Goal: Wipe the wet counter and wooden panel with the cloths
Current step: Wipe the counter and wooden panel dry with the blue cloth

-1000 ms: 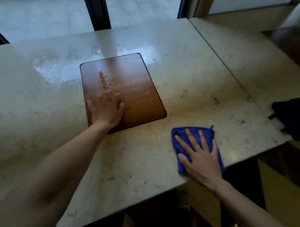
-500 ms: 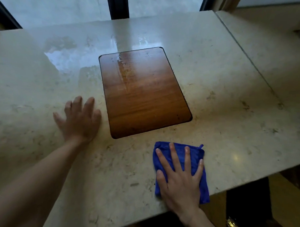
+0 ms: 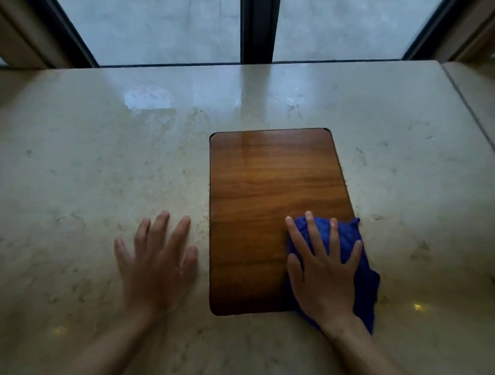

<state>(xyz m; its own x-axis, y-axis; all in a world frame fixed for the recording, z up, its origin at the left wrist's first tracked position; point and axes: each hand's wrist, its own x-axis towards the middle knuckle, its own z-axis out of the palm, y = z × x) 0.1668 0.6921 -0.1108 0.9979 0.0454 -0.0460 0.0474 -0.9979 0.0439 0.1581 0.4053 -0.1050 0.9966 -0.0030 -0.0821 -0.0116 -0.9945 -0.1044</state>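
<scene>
A brown wooden panel [image 3: 263, 203] is set flush into the beige marble counter [image 3: 100, 178]. My right hand [image 3: 322, 271] lies flat, fingers spread, pressing a blue cloth [image 3: 356, 270] onto the panel's near right corner; the cloth overlaps the panel's right edge onto the marble. My left hand [image 3: 156, 263] rests flat and empty on the counter just left of the panel, fingers apart. A pale wet streak runs down the panel's far part, and a shiny wet patch [image 3: 149, 101] sits on the counter at the far left.
A window with dark frames [image 3: 256, 27] stands along the counter's far edge. A seam [image 3: 474, 115] divides this slab from another slab at the right.
My right hand slid the blue cloth from the counter's near edge up onto the wooden panel. My left hand stays flat on the marble left of the panel. The view has shifted to face the window.
</scene>
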